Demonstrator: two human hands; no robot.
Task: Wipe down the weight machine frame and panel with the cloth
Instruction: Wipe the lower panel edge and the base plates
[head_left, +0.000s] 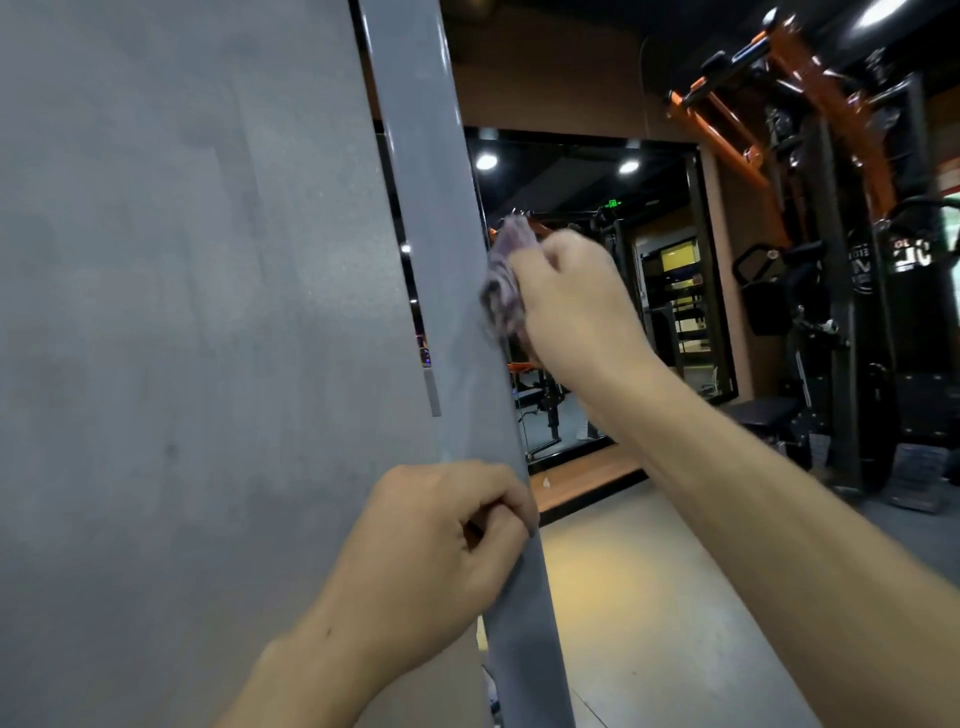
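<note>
Pressing frame (441, 270): cloth (503, 283) within right grip (571, 301)

The right hand (566, 306) is up high with its arm stretched out and its fingers curled tight. The left hand (436, 551) is lower, fingers bent.

Dim gym with pale floor (649, 597), round ceiling lights (486, 162) and an orange-black rack (810, 156) at right
</note>
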